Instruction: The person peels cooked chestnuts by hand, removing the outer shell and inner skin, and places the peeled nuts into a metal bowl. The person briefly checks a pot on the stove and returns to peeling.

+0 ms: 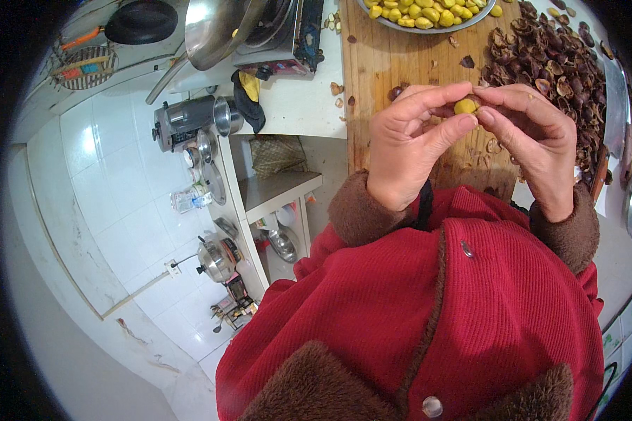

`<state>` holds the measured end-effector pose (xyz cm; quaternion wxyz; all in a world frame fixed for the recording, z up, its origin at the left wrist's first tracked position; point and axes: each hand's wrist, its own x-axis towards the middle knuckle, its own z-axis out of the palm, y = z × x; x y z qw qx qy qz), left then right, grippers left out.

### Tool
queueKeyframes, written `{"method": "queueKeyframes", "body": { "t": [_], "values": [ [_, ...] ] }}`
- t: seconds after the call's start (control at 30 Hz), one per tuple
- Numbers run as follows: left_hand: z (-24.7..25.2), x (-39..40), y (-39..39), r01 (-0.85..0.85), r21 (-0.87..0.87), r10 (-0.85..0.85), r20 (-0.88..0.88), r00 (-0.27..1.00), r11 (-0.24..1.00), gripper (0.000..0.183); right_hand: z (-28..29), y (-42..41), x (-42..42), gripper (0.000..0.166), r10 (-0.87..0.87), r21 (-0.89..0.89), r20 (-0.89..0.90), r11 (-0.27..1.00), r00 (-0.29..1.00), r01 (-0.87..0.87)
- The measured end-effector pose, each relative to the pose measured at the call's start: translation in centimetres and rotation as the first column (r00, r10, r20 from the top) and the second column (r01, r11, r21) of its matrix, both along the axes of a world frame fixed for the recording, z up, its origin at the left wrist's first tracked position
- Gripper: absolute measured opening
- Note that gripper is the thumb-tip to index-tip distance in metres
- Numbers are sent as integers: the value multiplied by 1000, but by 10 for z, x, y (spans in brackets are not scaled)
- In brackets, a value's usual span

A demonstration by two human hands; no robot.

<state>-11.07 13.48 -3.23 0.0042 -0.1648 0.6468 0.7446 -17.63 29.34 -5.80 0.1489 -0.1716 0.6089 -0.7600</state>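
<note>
Between the fingertips of both hands is a yellow chestnut kernel, with a bit of brown shell along its far side. My left hand pinches it from the left with thumb and forefinger. From the right, my right hand grips it the same way. Both hands are over a wooden cutting board. A metal bowl of peeled yellow kernels stands at the board's far end. Dark brown chestnut shells are heaped on the right. One dark chestnut lies just behind my left hand.
A knife with a broad blade and wooden handle lies right of the shells. At the far left are a gas stove and a tilted steel pan. Shell scraps dot the white counter. Open shelves stand on the left.
</note>
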Motion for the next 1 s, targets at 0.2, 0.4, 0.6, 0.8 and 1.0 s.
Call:
{"method": "queueKeyframes", "body": {
  "t": [0.2, 0.4, 0.6, 0.8, 1.0],
  "values": [
    [-1, 1, 1, 27, -42, -30, -60, 998, 999, 35, 3, 0, -1, 14, -30, 107, -147, 993, 989, 46],
    [1, 1, 3, 4, 37, -3, -28, 1000, 999, 33, 1, -3, -1, 9, -62, 156, -250, 982, 966, 103],
    [-1, 3, 3, 15, -13, -16, -36, 999, 1000, 31, 1, -8, 2, 8, -107, 164, -225, 976, 969, 146],
    [-6, 3, 5, 30, -173, -52, -123, 991, 984, 29, -4, -14, 9, 7, -155, 117, -69, 980, 986, 162],
    [-8, 3, 6, 12, -242, -53, -161, 985, 970, 28, -10, -17, 11, 10, -64, -73, 288, 993, 955, 89]
  ]
}}
